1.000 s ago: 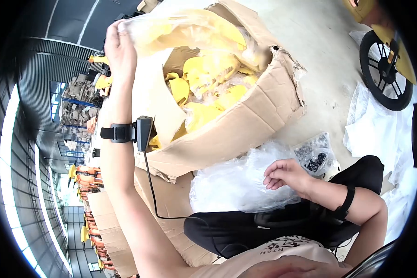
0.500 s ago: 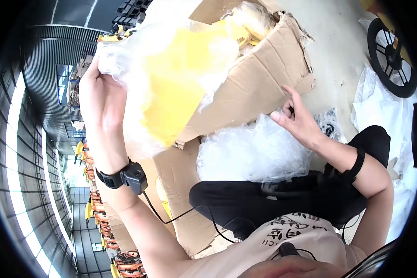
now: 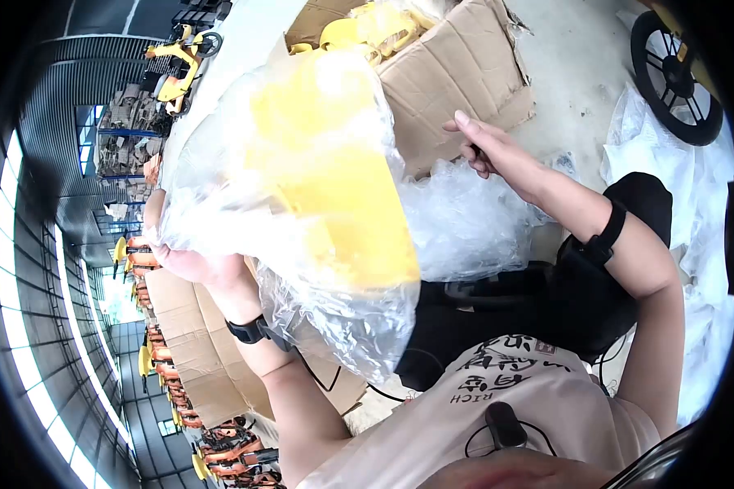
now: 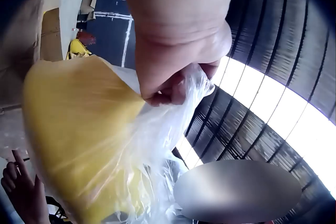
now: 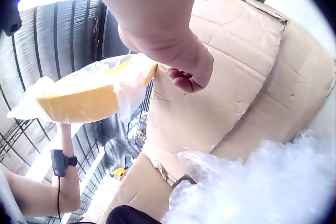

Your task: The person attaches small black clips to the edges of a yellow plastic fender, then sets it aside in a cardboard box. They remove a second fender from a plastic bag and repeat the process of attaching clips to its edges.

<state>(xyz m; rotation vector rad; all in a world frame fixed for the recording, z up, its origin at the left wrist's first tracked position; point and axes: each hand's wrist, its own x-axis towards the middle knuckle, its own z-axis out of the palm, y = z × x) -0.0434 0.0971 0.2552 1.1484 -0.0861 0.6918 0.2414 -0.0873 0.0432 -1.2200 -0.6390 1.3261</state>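
This person wears a pale T-shirt point(image 3: 575, 411) with dark lettering point(image 3: 497, 367), and black trousers point(image 3: 638, 208). Black straps point(image 3: 600, 244) circle both forearms; the left carries a boxy camera point(image 5: 59, 163) trailing a thin cable point(image 5: 59, 198).

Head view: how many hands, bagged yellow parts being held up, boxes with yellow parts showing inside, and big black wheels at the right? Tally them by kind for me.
Left hand and right hand: 2
Bagged yellow part held up: 1
Cardboard box with yellow parts showing inside: 1
Big black wheel at the right: 1
Total: 5
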